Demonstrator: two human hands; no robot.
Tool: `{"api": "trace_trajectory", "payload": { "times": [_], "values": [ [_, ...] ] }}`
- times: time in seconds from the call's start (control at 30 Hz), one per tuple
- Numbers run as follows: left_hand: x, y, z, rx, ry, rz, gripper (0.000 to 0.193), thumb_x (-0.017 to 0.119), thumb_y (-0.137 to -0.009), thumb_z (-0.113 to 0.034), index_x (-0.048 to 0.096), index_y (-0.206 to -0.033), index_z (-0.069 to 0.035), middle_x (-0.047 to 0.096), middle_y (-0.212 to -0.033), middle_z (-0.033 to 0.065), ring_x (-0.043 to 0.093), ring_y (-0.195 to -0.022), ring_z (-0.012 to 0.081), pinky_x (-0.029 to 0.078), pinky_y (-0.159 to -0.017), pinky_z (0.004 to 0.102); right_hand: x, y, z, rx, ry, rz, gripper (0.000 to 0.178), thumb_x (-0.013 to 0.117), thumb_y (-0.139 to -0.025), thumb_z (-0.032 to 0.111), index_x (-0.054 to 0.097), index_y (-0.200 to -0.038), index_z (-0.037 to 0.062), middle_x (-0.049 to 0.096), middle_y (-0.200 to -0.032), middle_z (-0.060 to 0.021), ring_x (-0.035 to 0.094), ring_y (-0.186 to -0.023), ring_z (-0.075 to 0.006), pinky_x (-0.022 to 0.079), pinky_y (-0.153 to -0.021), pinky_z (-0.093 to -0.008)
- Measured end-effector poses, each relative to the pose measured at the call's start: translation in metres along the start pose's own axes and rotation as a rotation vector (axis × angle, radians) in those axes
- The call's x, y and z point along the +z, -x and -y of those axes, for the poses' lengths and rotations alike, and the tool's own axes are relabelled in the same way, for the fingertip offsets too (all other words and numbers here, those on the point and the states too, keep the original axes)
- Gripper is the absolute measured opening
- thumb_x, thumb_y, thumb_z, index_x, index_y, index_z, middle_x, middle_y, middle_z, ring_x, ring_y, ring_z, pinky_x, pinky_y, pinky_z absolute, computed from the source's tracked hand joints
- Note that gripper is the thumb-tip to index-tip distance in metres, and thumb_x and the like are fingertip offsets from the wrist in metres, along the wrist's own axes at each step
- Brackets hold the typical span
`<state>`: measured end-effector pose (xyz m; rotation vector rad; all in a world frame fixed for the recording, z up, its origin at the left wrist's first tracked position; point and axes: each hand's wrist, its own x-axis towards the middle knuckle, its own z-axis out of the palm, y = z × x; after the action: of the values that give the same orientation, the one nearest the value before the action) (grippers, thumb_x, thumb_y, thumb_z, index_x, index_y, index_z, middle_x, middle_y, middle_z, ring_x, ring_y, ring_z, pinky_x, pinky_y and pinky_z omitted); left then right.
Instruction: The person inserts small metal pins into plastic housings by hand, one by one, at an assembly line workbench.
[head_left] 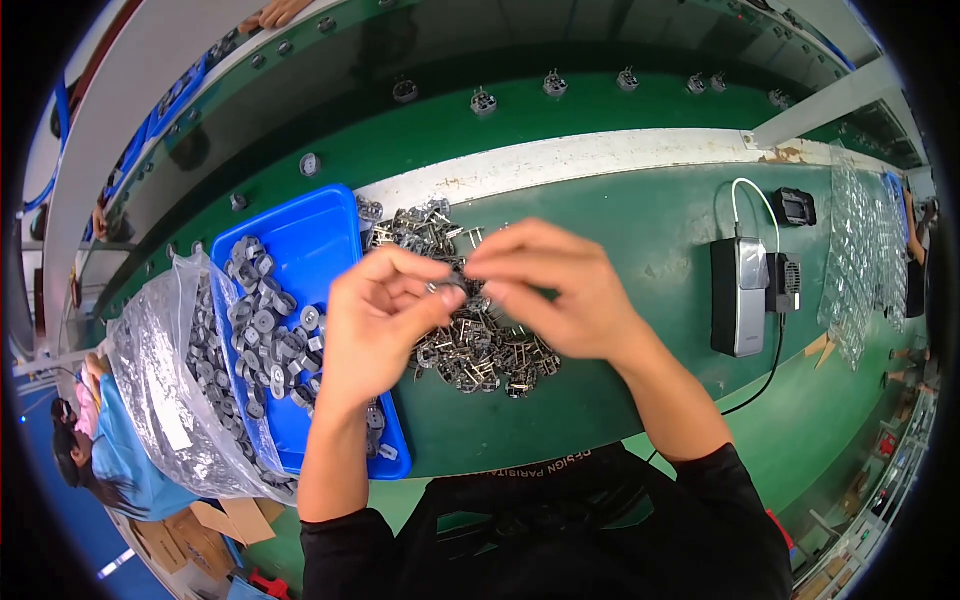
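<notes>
Centrally, between the hands: a small grey part (456, 281) was up above the heap, at the meeting of the fingertips; its finer shape was partly hidden.
Left hand (372, 315): its thumb and fingers were closed in a pinch on the small grey part, the other fingers curled in.
Right hand (555, 285): its fingers reached across toward the part, with a gap between thumb and forefinger; whether the tips gripped anything, I could not tell.
Heap under the hands: metal-pronged parts (485, 355) lay loosely piled on the green table (630, 215).
Blue tray (325, 215): it stood left of the heap, with many round grey pieces (275, 335) inside.
Clear bag (150, 370): it lay against the tray's left side, more grey pieces showing within it.
Right of the table: a black-and-silver box (738, 300) stood with a white cable (757, 185) looping from its top, near a black holder (796, 207); clear plastic packaging (855, 260) lay farther right.
Beyond the white ledge (570, 160): small assemblies (483, 102) sat spaced along a green belt (435, 125).
Far left: another person in blue (135, 450) was near cardboard boxes (190, 540).
</notes>
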<state>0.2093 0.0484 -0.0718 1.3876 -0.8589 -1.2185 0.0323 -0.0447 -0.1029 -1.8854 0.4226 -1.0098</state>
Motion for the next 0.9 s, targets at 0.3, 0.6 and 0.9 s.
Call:
{"api": "trace_trajectory", "payload": {
  "times": [0.3, 0.6, 0.9],
  "values": [
    [-0.049, -0.126, -0.026, 0.227, -0.929, -0.317, 0.023, 0.075, -0.081, -0.018, 0.070, -0.097, -0.002, 0.072, -0.088, 0.0106, 0.070, -0.077, 0.0226, 0.052, -0.074, 0.0336, -0.022, 0.003, -0.033, 0.095, 0.469, 0.034, 0.019, 0.068, -0.084, 0.005, 0.069, -0.103, 0.0041, 0.060, -0.095, -0.0076, 0.059, -0.088, -0.0257, 0.049, -0.076, -0.0341],
    [-0.070, -0.158, -0.010, 0.152, -1.143, -0.349, 0.027, 0.073, -0.082, -0.028, 0.075, -0.100, -0.009, 0.073, -0.085, 0.0117, 0.071, -0.084, 0.0280, 0.053, -0.076, 0.0370, -0.013, 0.009, -0.040, 0.081, 0.601, 0.041, 0.015, 0.073, -0.081, 0.012, 0.072, -0.095, 0.0072, 0.055, -0.087, -0.0024, 0.053, -0.085, -0.0228, 0.046, -0.078, -0.0355],
    [-0.135, -0.132, -0.009, 0.107, -1.053, -0.336, 0.041, 0.073, -0.078, -0.013, 0.068, -0.117, -0.002, 0.073, -0.097, 0.0164, 0.070, -0.092, 0.0266, 0.053, -0.084, 0.0359, -0.005, 0.007, -0.032, 0.012, 0.663, 0.073, 0.008, 0.073, -0.078, 0.009, 0.072, -0.087, 0.0089, 0.054, -0.086, -0.0017, 0.052, -0.084, -0.0215, 0.043, -0.075, -0.0357]
  ]
}}
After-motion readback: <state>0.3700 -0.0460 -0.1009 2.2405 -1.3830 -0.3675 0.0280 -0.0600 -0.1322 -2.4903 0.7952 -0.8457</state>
